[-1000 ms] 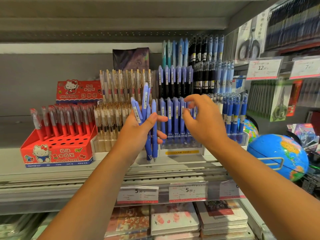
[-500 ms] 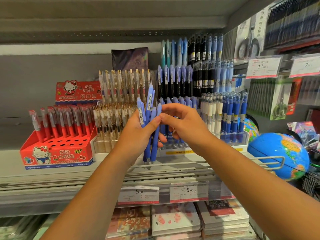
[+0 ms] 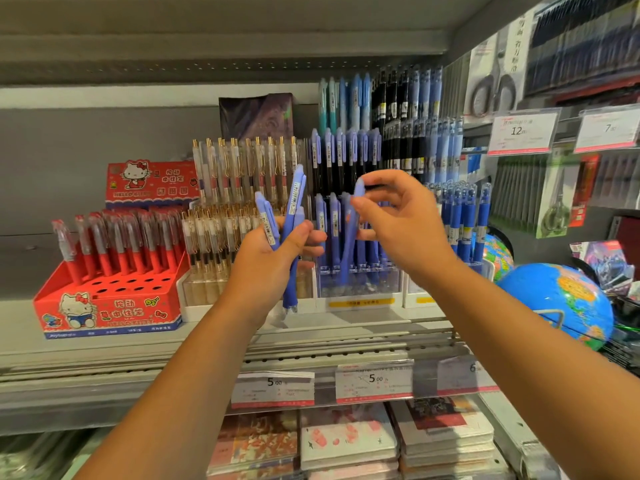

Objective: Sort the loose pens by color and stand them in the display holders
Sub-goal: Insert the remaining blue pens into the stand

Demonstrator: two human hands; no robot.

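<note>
Gripping a bundle of blue pens (image 3: 293, 206) upright, the left hand (image 3: 273, 261) is closed around their lower half, in front of the shelf's (image 3: 104, 351) front edge. The right hand (image 3: 405, 230) pinches one more blue pen (image 3: 349, 244) near its top between thumb and fingers. This pen's tip reaches down into the clear display holder (image 3: 360, 292), among other blue pens. A red Hello Kitty pen box (image 3: 110, 306) stands at the shelf's left side.
</note>
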